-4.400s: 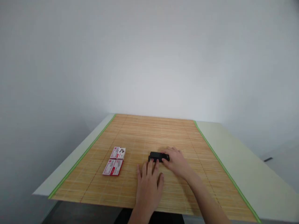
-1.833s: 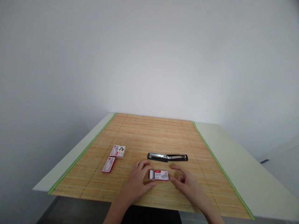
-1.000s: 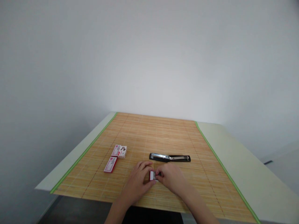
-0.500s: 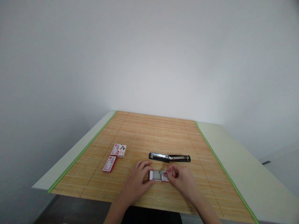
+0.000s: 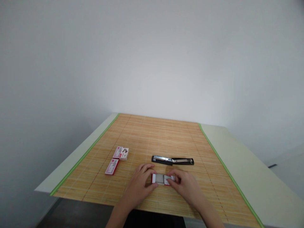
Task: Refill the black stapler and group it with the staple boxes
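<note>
Red-and-white box (image 5: 160, 179) between curled hands (image 5: 140, 185), left clamped on one end, right's hold unclear

A mat (image 5: 161, 136) lies on the counter (image 5: 239, 155), before the wall (image 5: 161, 69). On the mat, the staple box (image 5: 159, 179) sits between the left hand (image 5: 140, 184) and the right hand (image 5: 186, 184). Just behind it lies the stapler (image 5: 172, 160), and to the left three small boxes (image 5: 117, 154), two side by side, one before them.

Left fingers (image 5: 150, 171) grip one end of a slid-open box (image 5: 159, 178); right fingers (image 5: 174, 173) touch the other. An unfolded stapler (image 5: 173, 160) lies beyond both, three boxes (image 5: 117, 153) leftward.
</note>
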A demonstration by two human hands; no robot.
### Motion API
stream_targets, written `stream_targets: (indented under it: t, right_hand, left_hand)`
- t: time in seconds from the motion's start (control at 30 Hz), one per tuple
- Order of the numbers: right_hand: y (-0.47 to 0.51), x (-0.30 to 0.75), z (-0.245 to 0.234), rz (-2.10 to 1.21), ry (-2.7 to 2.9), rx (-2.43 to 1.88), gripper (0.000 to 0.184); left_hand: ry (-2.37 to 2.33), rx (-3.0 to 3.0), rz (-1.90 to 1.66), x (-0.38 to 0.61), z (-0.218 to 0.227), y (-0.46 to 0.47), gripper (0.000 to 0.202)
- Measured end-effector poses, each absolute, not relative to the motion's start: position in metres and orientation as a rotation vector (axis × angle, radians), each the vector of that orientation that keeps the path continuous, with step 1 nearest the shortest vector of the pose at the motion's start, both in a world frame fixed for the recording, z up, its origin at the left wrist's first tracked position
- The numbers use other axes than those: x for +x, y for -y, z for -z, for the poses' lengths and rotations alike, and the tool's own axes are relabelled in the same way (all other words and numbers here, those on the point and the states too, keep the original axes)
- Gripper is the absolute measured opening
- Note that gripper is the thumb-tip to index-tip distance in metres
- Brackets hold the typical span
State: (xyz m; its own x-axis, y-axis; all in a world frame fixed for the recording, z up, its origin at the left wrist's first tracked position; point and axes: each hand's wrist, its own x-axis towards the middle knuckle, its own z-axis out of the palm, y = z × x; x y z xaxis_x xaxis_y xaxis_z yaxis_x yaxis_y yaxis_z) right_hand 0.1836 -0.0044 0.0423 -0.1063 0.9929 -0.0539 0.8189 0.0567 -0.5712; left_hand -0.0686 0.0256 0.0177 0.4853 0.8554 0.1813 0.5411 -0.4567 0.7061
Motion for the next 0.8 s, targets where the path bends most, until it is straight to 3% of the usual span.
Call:
stream_targets:
  t: [0.17,0.33,0.53,0.8]
  right_hand:
    - [0.010,0.188,-0.040,-0.683,1.980,-1.853,0.027]
    - [0.020,0.210,-0.038,-0.741,1.934,-1.864,0.059]
    - [0.023,0.227,-0.035,-0.769,1.984,-1.856,0.038]
    - [0.013,0.200,-0.032,-0.807,2.011,-1.787,0.037]
  left_hand:
    - [-1.147,2.151,-0.717,-0.068,-0.016,-0.025,0.036]
    - [-1.281,2.126,-0.721,-0.078,-0.010,-0.023,0.056]
    - [-1.255,2.147,-0.618,-0.084,-0.011,-0.021,0.044]
    - [-1.139,2.173,-0.610,-0.057,-0.011,-0.020,0.043]
